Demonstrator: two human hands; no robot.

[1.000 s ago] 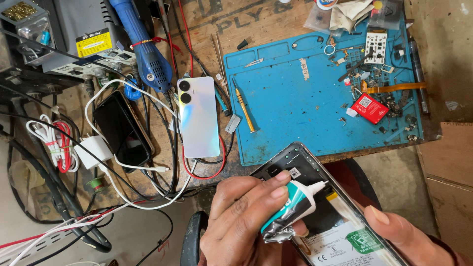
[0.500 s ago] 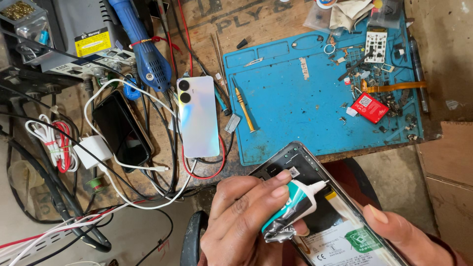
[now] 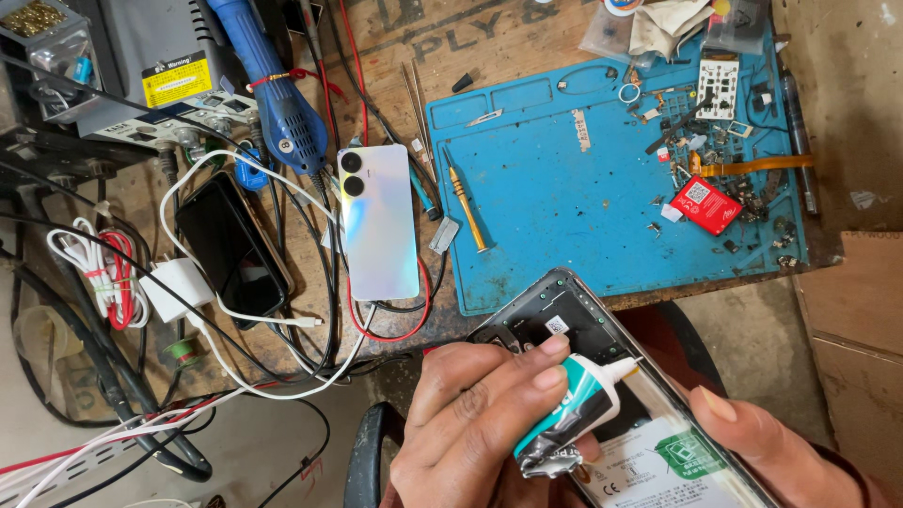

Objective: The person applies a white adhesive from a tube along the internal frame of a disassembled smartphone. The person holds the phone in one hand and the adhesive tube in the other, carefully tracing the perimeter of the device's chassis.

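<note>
The left hand (image 3: 480,423) has its fingers clamped on one crumpled glue tube (image 3: 574,409), nozzle over the opened phone (image 3: 602,376), whose lower end runs off the frame. The right hand (image 3: 762,447), partly cut off, grips that phone's edge. On the table (image 3: 395,56), two more phones lie: one white phone (image 3: 378,221), one black phone (image 3: 230,249).

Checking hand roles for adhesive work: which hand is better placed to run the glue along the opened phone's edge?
Probably the left hand: it grips the glue tube, nozzle at the opened phone. The right hand only steadies the phone's side.
</note>
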